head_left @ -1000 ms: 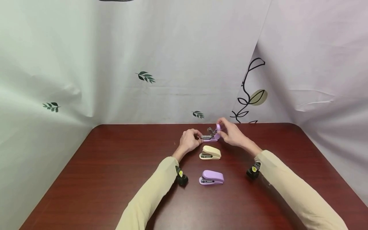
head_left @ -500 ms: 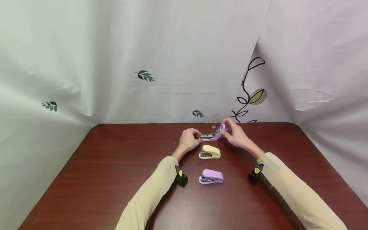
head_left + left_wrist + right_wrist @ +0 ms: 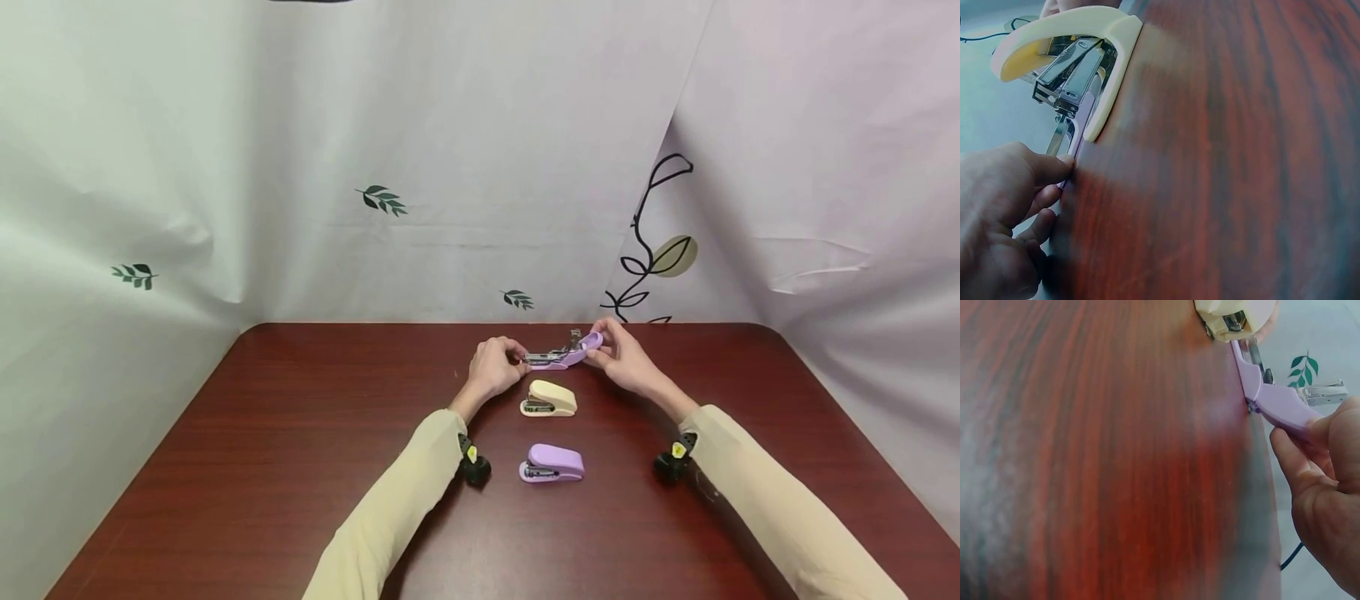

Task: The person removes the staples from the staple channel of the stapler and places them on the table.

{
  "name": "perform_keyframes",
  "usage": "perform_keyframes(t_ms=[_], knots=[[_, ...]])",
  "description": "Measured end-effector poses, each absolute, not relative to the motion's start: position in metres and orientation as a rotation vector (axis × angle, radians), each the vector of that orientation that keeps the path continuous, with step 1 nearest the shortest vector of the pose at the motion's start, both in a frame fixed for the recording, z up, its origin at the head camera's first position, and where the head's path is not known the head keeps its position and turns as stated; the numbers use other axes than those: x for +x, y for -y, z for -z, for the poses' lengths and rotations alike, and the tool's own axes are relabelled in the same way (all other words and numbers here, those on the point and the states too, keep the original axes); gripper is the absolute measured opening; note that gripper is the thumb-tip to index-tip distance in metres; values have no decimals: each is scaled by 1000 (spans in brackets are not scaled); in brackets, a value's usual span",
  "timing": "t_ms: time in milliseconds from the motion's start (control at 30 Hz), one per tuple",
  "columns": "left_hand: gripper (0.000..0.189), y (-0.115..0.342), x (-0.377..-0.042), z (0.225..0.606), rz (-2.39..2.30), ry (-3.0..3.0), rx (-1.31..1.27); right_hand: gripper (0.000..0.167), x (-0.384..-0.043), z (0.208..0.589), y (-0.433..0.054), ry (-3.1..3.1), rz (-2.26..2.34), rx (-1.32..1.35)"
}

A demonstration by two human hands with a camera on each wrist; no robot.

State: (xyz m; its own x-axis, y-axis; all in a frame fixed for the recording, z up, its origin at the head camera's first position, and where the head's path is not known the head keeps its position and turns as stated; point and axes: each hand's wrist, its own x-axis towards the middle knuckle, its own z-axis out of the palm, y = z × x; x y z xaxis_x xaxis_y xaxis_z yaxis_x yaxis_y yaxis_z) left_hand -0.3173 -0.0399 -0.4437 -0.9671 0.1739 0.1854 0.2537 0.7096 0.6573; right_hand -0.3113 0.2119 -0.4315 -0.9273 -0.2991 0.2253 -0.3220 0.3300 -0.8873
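At the far side of the table a purple stapler (image 3: 576, 357) lies opened up, its cover swung back to the right and a metal part standing upright. My left hand (image 3: 494, 367) pinches the front end of its base between thumb and fingers. With thumb and fingertips, my right hand (image 3: 626, 360) grips the raised cover (image 3: 1288, 406); in the right wrist view a silvery metal piece (image 3: 1325, 392) sticks out past it. Just nearer stands a cream stapler (image 3: 552, 395), which in the left wrist view (image 3: 1072, 22) partly covers the purple one.
A second purple stapler (image 3: 557, 460), its cover down, rests nearer on the dark red wooden table (image 3: 300, 467). Behind the table's far edge hangs a pale curtain (image 3: 465, 167) with leaf prints.
My right hand has moved right and slightly down, tipping the purple stapler's cover further back. The upright metal part has swung right with it. My left hand stays on the base.
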Motion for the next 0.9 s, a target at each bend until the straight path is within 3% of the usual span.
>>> perform_keyframes(t_ms=[400, 667, 900], knots=[[12, 40, -315, 442, 1097, 2790, -357, 28, -312, 439, -219, 2489, -1939, 557], [13, 37, -314, 445, 1093, 2805, -375, 43, -297, 417, -225, 2598, -1348, 542], [12, 39, -313, 442, 1089, 2797, -341, 24, -287, 391, -198, 2342, -1067, 618]])
